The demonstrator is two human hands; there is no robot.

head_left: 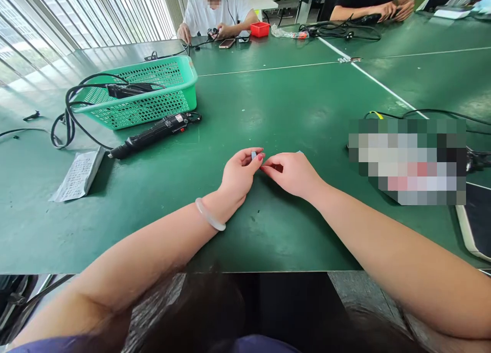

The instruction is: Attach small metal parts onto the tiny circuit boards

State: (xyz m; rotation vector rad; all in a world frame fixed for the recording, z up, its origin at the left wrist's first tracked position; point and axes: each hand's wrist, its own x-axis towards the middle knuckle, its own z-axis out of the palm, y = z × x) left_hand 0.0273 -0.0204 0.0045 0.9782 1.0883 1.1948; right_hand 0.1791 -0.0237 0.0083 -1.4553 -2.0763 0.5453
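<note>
Head: screwdriver between basket and left hand

Daylight through slatted blinds, wide green tabletop, grey floor

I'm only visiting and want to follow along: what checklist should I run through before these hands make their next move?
1. Small pale grey-blue piece held by the bare left hand: ok, at the thumb and fingers.
2. Bare right hand close by: ok, its fingertips are beside the left hand's.
3. Anything held in the right hand: cannot tell, the fingers hide it.
4. Whole piece visible: not ok, fingers cover part of it.
5. Black cylindrical handheld tool away from both hands: ok, it lies beside the green perforated plastic basket.
</note>
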